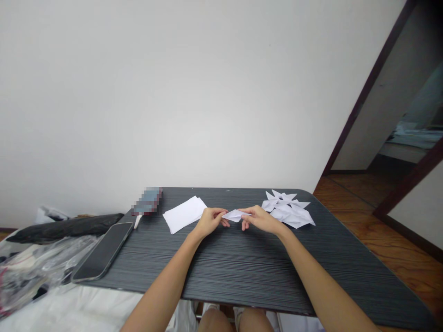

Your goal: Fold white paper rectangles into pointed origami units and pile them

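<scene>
1. I have both hands in view through the head camera, over the middle of the dark table (242, 272), closer to its far edge than its near edge.
2. Left hand (209, 220): thumb and forefinger pinched together on the left end of a folded paper (236, 215); I see the other fingers loosely curled below.
3. Right hand (260, 219): thumb and forefinger closed on the right end of the same piece, remaining fingers bent downward.
4. Folded paper: white, pointed, level between the two hands. I cannot tell whether its underside touches the table.
5. Paper stack (183, 215): flat white sheets, slightly fanned, left of the left hand, toward the far edge. I cannot count the sheets.
6. Folded pile (292, 214): white, pointed pieces overlapping one another near the far right corner, just beyond the right hand.
7. Phone (104, 252): dark screen up, lying slantwise along the left edge at the near left corner.
8. At the far left corner I note a pixelated object (148, 201), identity unreadable.
</scene>
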Demonstrator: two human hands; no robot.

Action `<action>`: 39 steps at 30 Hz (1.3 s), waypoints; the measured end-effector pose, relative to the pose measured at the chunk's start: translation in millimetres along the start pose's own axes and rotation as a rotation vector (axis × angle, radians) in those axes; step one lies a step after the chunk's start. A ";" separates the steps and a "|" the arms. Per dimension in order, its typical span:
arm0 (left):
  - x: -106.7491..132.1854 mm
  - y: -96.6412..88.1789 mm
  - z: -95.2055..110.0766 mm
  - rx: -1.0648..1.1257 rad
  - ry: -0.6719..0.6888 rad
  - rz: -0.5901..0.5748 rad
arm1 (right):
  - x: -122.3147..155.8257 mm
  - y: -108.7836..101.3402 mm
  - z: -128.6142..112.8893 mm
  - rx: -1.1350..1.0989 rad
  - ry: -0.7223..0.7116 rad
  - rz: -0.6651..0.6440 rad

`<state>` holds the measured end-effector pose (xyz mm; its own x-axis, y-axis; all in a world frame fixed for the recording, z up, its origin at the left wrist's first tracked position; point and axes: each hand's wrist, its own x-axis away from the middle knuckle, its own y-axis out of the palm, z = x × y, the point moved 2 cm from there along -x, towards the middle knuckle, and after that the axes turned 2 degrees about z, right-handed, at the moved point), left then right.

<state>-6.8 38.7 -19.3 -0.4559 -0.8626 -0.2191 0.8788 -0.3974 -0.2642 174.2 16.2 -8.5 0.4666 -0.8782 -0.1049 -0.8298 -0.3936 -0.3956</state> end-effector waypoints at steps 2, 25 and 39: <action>1.0 1.9 1.1 -0.029 0.020 -0.028 | 0.8 -0.4 -2.2 0.007 0.005 0.012; -14.6 -87.6 -51.6 -1.109 -0.219 0.392 | 39.2 -95.2 19.7 0.762 0.155 0.983; -11.7 -83.9 -35.1 -1.185 0.025 0.562 | 21.6 -77.5 25.3 0.617 0.181 0.773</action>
<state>-80.2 93.1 -27.5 -0.0838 -0.8084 -0.5827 0.2981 0.5377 -0.7887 256.4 34.6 -3.2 -0.2293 -0.8814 -0.4130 -0.5573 0.4668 -0.6867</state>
